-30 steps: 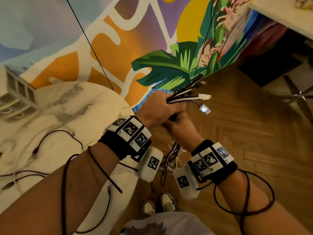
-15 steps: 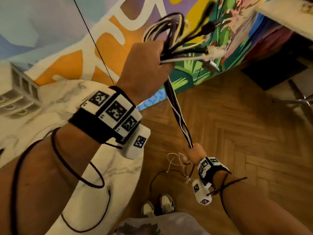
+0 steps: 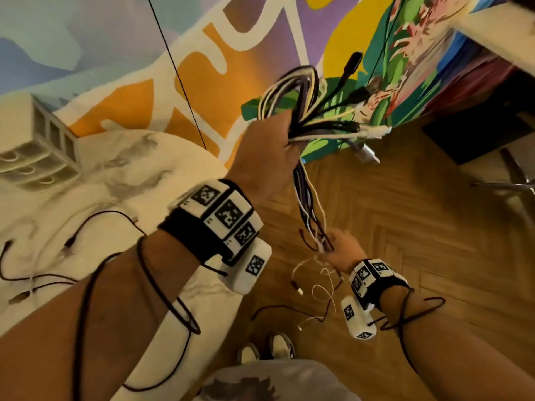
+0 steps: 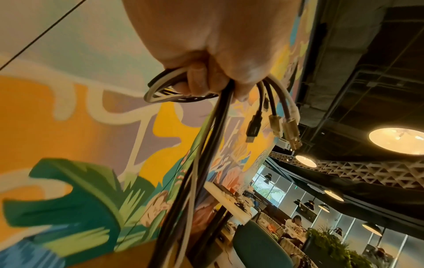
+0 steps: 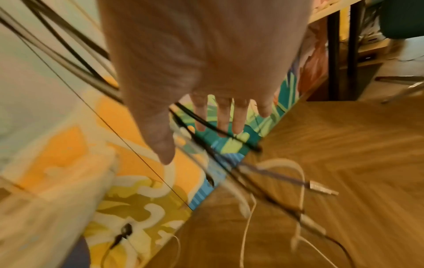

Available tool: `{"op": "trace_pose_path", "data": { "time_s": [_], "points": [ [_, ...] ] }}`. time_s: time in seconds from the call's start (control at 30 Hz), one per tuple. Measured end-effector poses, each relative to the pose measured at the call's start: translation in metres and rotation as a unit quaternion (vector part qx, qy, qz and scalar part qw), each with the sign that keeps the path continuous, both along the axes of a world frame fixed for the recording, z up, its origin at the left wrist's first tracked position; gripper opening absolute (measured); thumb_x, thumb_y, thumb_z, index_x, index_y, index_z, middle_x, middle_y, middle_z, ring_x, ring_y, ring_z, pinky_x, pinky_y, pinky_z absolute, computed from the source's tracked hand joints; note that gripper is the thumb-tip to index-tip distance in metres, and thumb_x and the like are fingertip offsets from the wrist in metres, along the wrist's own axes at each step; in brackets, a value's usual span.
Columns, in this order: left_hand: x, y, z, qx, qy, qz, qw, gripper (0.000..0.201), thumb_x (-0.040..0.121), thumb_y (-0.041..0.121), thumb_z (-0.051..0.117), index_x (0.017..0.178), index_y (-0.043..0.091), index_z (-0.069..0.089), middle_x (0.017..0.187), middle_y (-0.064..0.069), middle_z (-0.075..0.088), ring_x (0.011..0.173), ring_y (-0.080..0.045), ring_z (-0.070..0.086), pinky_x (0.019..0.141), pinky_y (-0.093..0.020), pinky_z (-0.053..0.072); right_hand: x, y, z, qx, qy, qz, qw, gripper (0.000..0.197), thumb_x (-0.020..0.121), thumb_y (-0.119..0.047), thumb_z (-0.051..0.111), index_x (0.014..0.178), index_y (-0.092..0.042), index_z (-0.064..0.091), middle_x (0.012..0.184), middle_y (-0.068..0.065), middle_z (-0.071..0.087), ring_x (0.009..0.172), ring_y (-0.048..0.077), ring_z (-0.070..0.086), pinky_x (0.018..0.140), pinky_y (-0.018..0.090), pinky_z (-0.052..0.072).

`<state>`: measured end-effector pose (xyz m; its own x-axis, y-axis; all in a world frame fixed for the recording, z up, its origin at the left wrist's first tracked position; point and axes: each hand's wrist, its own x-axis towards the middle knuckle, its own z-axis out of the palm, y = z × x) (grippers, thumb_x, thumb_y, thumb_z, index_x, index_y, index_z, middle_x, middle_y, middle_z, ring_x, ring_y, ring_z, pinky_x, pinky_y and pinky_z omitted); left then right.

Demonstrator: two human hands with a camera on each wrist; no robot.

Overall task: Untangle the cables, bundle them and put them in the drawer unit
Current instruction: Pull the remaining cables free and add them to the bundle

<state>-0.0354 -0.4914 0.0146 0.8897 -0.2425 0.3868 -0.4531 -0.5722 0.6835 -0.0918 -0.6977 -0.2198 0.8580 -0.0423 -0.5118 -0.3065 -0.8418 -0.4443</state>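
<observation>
My left hand (image 3: pixel 267 154) is raised in front of the mural wall and grips a bundle of black, white and purple cables (image 3: pixel 304 111). A loop stands above the fist and several plug ends (image 3: pixel 373 130) stick out to the right. In the left wrist view the curled fingers (image 4: pixel 199 85) clamp the bundle (image 4: pixel 206 145). The strands hang down to my right hand (image 3: pixel 341 253), low over the floor. Its fingers (image 5: pixel 229 117) are straight and spread, with the blurred strands (image 5: pixel 229 145) crossing them. Loose tails (image 3: pixel 321 287) dangle below it.
A white drawer unit (image 3: pixel 37 146) stands at the far left on a marble table (image 3: pixel 139 175), where other black cables (image 3: pixel 86 224) lie. Below are a parquet floor and my shoes (image 3: pixel 266 348). A chair base (image 3: pixel 515 183) and another tabletop (image 3: pixel 506 33) are at the right.
The hands were together a second ago. The left one then rose with the bundle while the right slid down the strands. Since half a second ago the left has dropped slightly.
</observation>
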Motion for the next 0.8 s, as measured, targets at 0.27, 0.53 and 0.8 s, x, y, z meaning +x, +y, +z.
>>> {"op": "trace_pose_path", "data": {
  "time_s": [0.27, 0.53, 0.8],
  "points": [
    [-0.016, -0.017, -0.068, 0.049, 0.134, -0.007, 0.99, 0.013, 0.089, 0.015, 0.058, 0.096, 0.005, 0.063, 0.088, -0.012, 0.068, 0.085, -0.029, 0.062, 0.066, -0.034, 0.043, 0.013, 0.061, 0.114, 0.352, -0.141, 0.004, 0.925, 0.056, 0.076, -0.009, 0.076, 0.126, -0.017, 0.051, 0.127, -0.004, 0.056, 0.11, 0.003, 0.055, 0.093, 0.015, 0.042],
    [-0.009, 0.024, -0.066, 0.077, 0.16, 0.016, 0.984, 0.018, 0.083, 0.023, 0.06, 0.096, 0.013, 0.066, 0.086, -0.003, 0.069, 0.085, -0.024, 0.062, 0.066, -0.028, 0.044, 0.029, 0.073, 0.085, 0.264, -0.186, -0.13, 0.937, 0.033, 0.096, -0.022, 0.051, 0.065, -0.03, 0.051, 0.06, -0.006, 0.051, 0.052, 0.01, 0.045, 0.049, 0.024, 0.036],
    [0.003, 0.041, -0.042, -0.179, 0.259, 0.103, 0.944, 0.052, 0.091, 0.031, 0.059, 0.048, 0.019, 0.033, 0.038, 0.008, 0.026, 0.038, -0.01, 0.024, 0.046, -0.025, 0.022, 0.006, 0.029, 0.02, -0.046, 0.027, 0.031, 0.998, 0.024, 0.083, -0.039, 0.059, 0.097, -0.019, 0.063, 0.101, 0.006, 0.059, 0.098, 0.024, 0.057, 0.08, 0.03, 0.044]
  ]
}}
